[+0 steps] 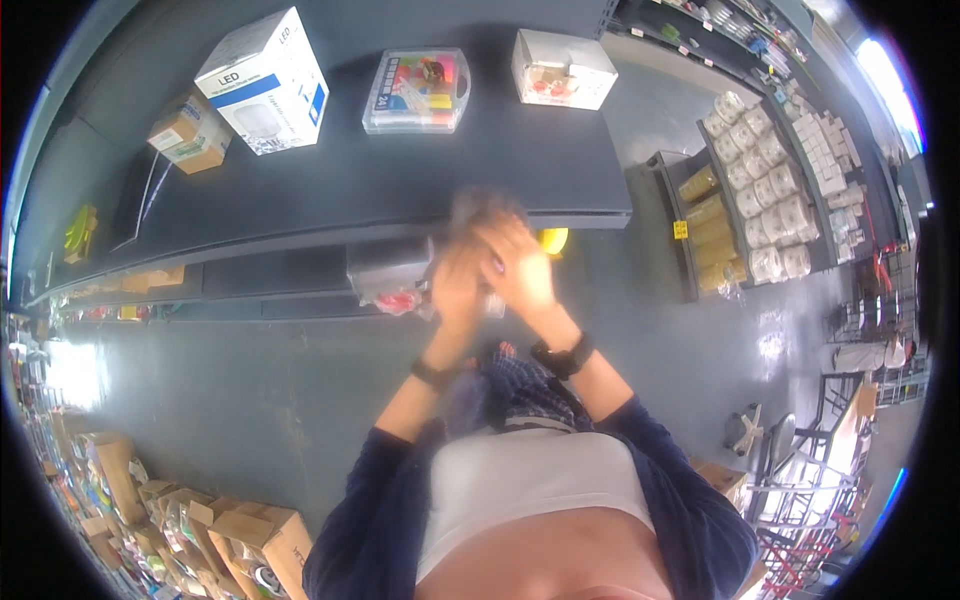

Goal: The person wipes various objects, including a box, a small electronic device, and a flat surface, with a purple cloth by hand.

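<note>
My left hand (458,280) and my right hand (517,265) come together at the front edge of the dark shelf (400,185). Both are closed around a dark, blurred thing (485,207) whose kind I cannot make out. Motion smears the left hand more than the right, and the fingers overlap. Just beyond the right hand, a yellow round thing (553,240) shows partly under the shelf edge. Beside the left hand, on a lower level, is a grey box-like thing (390,265) with red and clear wrapping below it.
On the shelf stand a small brown carton (190,135), a white-and-blue box (268,90), a clear plastic case (417,92) of coloured items and a white box (563,70). Racks of white rolls (765,190) stand right. Open cartons (255,535) sit lower left, a chair (775,445) lower right.
</note>
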`<control>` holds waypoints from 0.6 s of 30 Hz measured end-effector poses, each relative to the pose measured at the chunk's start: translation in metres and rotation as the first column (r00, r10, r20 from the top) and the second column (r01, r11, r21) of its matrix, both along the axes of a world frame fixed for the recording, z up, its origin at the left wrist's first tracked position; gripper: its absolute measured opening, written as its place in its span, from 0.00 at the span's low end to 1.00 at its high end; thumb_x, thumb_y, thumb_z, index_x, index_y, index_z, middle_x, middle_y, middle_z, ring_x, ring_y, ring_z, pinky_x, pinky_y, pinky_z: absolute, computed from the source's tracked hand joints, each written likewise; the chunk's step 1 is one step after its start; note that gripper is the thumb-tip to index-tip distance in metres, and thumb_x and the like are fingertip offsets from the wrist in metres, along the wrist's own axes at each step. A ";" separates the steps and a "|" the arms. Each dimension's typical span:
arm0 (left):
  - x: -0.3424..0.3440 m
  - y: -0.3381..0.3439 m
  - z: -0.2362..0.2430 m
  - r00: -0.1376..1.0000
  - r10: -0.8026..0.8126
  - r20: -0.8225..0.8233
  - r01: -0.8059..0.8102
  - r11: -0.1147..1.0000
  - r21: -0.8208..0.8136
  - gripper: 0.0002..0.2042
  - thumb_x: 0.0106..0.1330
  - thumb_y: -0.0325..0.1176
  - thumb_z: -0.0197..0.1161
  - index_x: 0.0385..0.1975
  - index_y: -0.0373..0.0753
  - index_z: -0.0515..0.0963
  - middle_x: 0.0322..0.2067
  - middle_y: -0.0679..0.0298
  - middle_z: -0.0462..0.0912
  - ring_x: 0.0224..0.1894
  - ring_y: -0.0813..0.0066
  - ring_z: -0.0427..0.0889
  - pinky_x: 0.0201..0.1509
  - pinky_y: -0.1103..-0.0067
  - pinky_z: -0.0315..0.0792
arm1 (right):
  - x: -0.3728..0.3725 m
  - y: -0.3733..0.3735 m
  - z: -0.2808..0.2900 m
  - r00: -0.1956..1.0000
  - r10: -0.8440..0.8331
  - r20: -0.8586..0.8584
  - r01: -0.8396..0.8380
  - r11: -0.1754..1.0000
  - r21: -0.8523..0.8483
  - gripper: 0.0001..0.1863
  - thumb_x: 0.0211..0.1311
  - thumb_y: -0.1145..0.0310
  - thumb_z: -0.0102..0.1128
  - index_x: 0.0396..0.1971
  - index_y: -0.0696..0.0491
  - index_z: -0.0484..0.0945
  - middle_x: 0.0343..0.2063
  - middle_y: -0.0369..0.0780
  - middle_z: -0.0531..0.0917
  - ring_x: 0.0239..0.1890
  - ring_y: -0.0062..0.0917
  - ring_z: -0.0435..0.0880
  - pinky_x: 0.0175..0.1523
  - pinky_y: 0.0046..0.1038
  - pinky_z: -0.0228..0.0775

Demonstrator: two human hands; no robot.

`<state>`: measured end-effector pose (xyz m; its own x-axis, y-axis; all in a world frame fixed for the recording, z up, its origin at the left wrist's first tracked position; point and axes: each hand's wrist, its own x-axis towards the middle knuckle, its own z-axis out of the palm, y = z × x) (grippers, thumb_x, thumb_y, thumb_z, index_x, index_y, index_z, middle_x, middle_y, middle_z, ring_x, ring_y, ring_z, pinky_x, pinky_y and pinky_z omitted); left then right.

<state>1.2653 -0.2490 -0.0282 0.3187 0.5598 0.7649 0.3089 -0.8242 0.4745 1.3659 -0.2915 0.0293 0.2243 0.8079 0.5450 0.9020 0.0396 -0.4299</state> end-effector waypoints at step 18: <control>-0.010 0.000 0.005 0.997 -0.038 -0.073 0.027 0.989 -0.143 0.22 0.47 0.15 0.49 0.46 0.33 0.71 0.45 0.54 0.74 0.49 0.54 0.70 0.53 0.68 0.64 | 0.009 0.003 0.000 0.994 0.073 0.079 -0.080 0.992 0.097 0.15 0.46 0.74 0.54 0.39 0.54 0.76 0.39 0.44 0.78 0.51 0.38 0.73 0.55 0.35 0.65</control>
